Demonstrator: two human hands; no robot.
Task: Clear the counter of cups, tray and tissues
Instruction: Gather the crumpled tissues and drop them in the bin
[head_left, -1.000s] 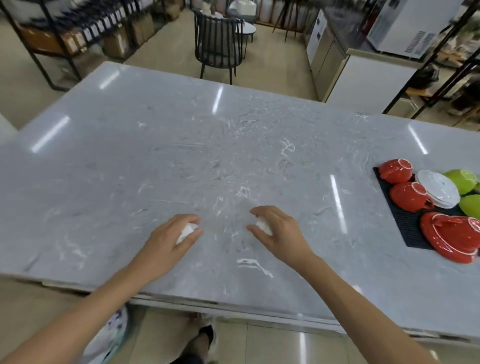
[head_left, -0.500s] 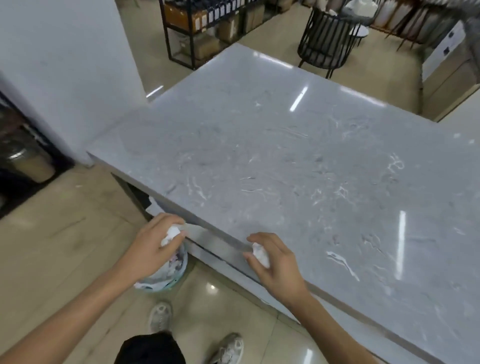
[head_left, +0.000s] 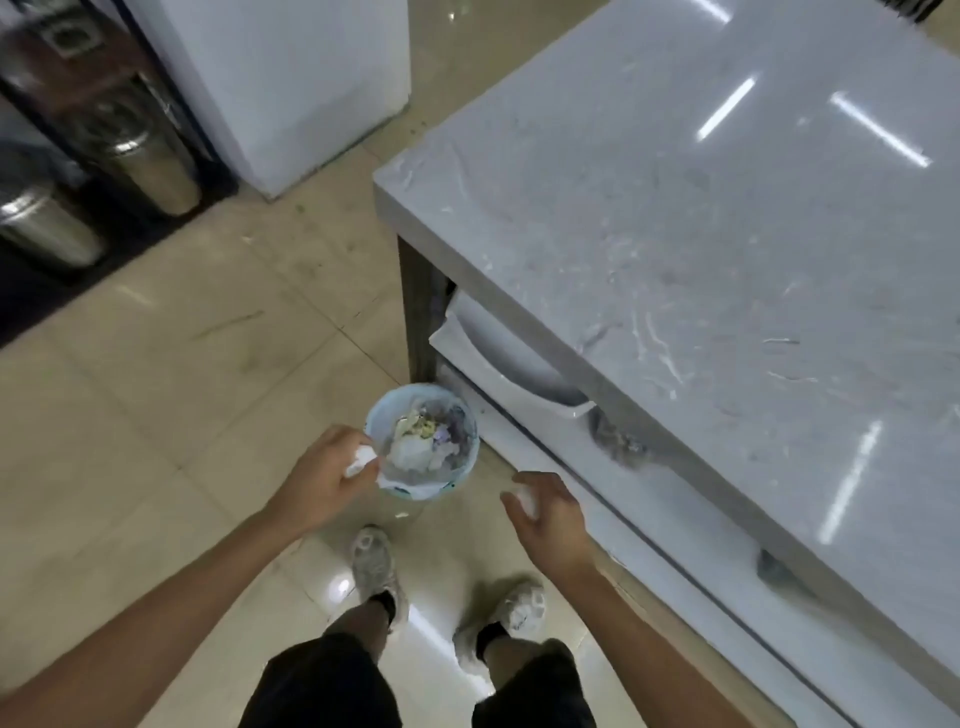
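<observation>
My left hand (head_left: 324, 478) is closed around a crumpled white tissue (head_left: 360, 460), right at the near-left rim of a small light-blue waste bin (head_left: 462, 475) on the floor. The bin holds crumpled paper and scraps. My right hand (head_left: 548, 512) grips a second white tissue (head_left: 524, 504), low over the floor to the right of the bin, in front of the counter's white base. The grey marble counter (head_left: 701, 218) fills the upper right; the stretch of it in view is bare. Cups and tray are out of view.
White drawers with a curved handle (head_left: 511, 371) sit under the counter edge beside the bin. Two steel canisters (head_left: 145, 156) stand on a dark shelf at upper left, next to a white cabinet (head_left: 291, 78). My shoes (head_left: 371, 564) stand on beige tiles just behind the bin.
My view has swung down and left from the counter top to the floor. Both hands, each still holding a tissue, have dropped off the counter edge; the left one now reaches the bin.
</observation>
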